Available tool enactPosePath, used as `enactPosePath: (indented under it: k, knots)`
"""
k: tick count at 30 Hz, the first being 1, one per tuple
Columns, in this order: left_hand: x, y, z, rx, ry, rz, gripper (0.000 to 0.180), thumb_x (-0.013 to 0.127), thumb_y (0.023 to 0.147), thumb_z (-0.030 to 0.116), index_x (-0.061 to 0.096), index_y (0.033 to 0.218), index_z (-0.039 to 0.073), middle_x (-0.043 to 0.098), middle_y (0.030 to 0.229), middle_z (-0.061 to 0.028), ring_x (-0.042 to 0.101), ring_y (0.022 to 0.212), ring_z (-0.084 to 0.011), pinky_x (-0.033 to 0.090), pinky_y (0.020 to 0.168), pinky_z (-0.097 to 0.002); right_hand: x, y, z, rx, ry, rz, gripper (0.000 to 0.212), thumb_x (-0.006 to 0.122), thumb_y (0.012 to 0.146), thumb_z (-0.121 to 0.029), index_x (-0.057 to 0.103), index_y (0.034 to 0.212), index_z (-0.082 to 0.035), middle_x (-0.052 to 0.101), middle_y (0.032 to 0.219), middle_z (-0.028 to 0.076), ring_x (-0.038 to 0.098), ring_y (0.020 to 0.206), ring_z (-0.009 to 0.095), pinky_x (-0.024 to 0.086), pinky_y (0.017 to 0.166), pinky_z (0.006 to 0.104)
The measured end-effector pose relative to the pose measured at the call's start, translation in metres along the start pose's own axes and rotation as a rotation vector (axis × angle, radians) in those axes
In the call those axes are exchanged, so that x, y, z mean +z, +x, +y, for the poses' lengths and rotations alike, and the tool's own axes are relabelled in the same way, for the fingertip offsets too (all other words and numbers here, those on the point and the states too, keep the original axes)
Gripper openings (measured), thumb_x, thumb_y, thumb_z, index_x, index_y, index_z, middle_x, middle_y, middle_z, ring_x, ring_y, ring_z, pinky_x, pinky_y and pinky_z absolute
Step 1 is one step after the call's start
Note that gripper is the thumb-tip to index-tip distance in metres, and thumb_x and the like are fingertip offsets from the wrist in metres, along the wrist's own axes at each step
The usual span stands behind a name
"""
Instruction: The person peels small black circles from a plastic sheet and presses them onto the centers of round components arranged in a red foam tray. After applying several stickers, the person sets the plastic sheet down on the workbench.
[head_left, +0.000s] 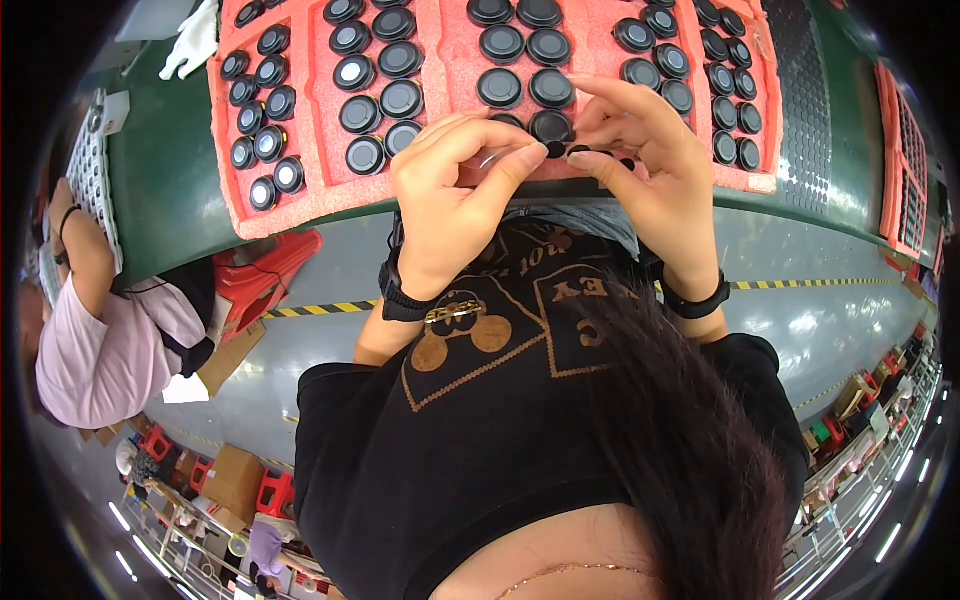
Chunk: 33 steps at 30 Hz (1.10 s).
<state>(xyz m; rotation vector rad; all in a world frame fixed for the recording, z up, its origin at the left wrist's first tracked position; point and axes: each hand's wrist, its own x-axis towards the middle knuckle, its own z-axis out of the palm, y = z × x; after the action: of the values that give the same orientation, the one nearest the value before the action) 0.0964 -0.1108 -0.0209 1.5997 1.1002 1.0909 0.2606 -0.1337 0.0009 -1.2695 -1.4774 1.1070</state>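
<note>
Both hands meet over the near edge of a pink foam tray point(330, 203) that holds rows of black round caps point(550, 88). My left hand point(445, 190) pinches the left end of a clear strip dotted with small black discs point(627, 165), its thumb and forefinger closed together. My right hand point(655, 165) has its thumb against the strip's other part, with the fingers bent behind it. The fingers partly cover the strip, so its full shape is hidden. Just beyond the fingertips sits one black cap point(550, 127) in the middle column.
The tray lies on a green table point(165, 200). A dark sheet of round dots point(800, 120) is at its right, with another pink tray point(900, 170) farther right. A white glove point(190, 40) lies at the far left. At left a person in pink point(100, 340) reaches over a white tray.
</note>
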Motion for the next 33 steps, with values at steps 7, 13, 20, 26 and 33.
enactPosePath:
  k: [7,13,20,26,33]
  knots:
    - [-0.002,0.0,0.003,-0.079,-0.11,0.003,0.006,0.064,0.068,0.004,0.059,0.07,0.0,0.058,0.062,-0.0046,0.053,0.054,-0.0101,0.038,0.047,-0.0204,0.005,0.0,0.005,-0.093,0.059,0.033,0.044,0.054,0.068,0.015,0.047,0.11,0.003,0.055,0.081,0.008,0.055,0.073,0.012,0.047,0.063,0.0217]
    - [0.0,0.001,0.006,-0.123,-0.177,0.023,0.004,0.062,0.069,0.002,0.059,0.07,-0.001,0.058,0.062,-0.0055,0.053,0.055,-0.0099,0.039,0.048,-0.0201,0.001,0.0,0.006,-0.344,-0.214,0.057,0.04,0.055,0.066,0.015,0.051,0.104,0.003,0.057,0.077,0.01,0.057,0.072,0.016,0.047,0.061,0.023]
    - [0.001,0.0,0.005,-0.107,-0.143,0.053,0.005,0.062,0.068,0.001,0.058,0.069,-0.001,0.057,0.062,-0.0057,0.051,0.054,-0.0114,0.038,0.049,-0.0203,-0.003,0.003,0.008,-0.509,-0.335,0.01,0.037,0.056,0.065,0.015,0.053,0.098,0.0,0.058,0.071,0.011,0.058,0.075,0.017,0.047,0.062,0.0257]
    - [0.004,0.003,0.003,-0.009,-0.002,0.052,0.007,0.063,0.067,0.001,0.057,0.068,-0.001,0.054,0.06,-0.0051,0.047,0.052,-0.0123,0.035,0.048,-0.0213,-0.03,0.003,0.003,-0.396,0.145,0.166,0.04,0.055,0.069,0.011,0.049,0.106,-0.002,0.057,0.075,0.007,0.054,0.084,0.014,0.042,0.076,0.0264]
    - [0.003,0.003,0.004,0.06,0.107,0.004,0.008,0.063,0.067,0.002,0.057,0.067,-0.002,0.054,0.059,-0.0058,0.046,0.052,-0.0137,0.035,0.048,-0.0223,-0.128,0.01,-0.004,0.103,0.074,0.317,0.048,0.054,0.075,0.003,0.038,0.12,0.0,0.055,0.077,0.002,0.049,0.078,0.009,0.035,0.078,0.0218]
